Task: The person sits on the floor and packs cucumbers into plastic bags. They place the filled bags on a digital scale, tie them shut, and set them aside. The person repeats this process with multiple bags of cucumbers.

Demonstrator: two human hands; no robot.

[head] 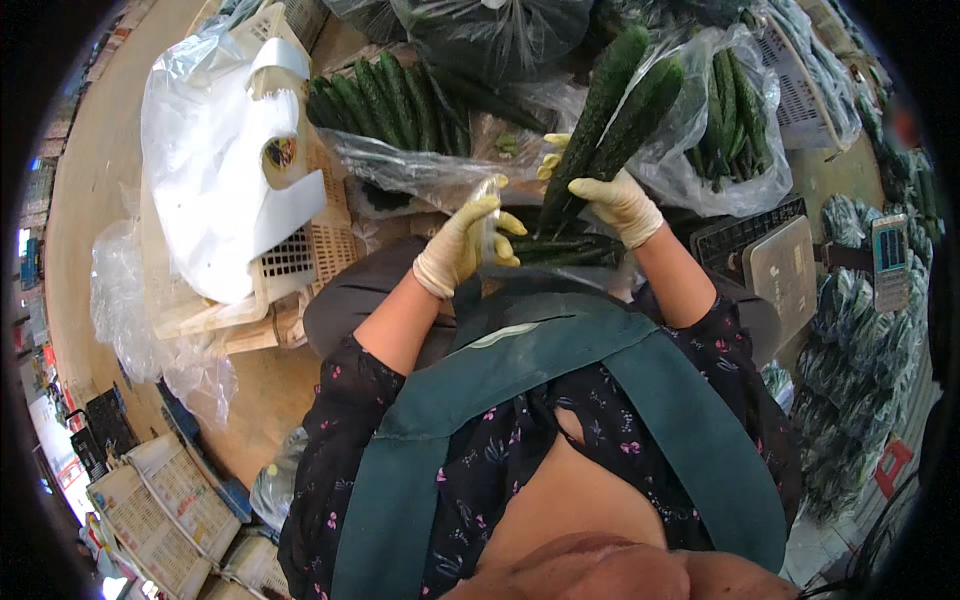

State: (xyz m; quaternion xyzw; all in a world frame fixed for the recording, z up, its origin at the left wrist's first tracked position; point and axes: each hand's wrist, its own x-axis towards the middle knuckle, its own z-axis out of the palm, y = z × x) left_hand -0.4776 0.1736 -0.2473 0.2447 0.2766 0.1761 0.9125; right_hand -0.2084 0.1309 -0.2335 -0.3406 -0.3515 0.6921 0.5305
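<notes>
My right hand [615, 199], in a pale yellow glove, grips two long dark green cucumbers [634, 112] that stand tilted side by side, their upper ends away from me. My left hand [469, 240], gloved too, is raised to their left with its fingers around a piece of clear plastic film [491, 217]. Below and between the hands, more cucumbers [566, 250] lie in front of my lap. Beyond my left hand, a row of cucumbers [394, 101] rests in a plastic-lined container. A clear bag of cucumbers [727, 112] stands to the right.
White plastic bags [217, 172] lie over a beige crate [334, 217] at left. A weighing scale [780, 281] with a display [890, 247] stands at right, near many bagged green vegetables [847, 390]. Dark plastic bags [502, 37] are at the far side. Stacked crates [165, 502] stand lower left.
</notes>
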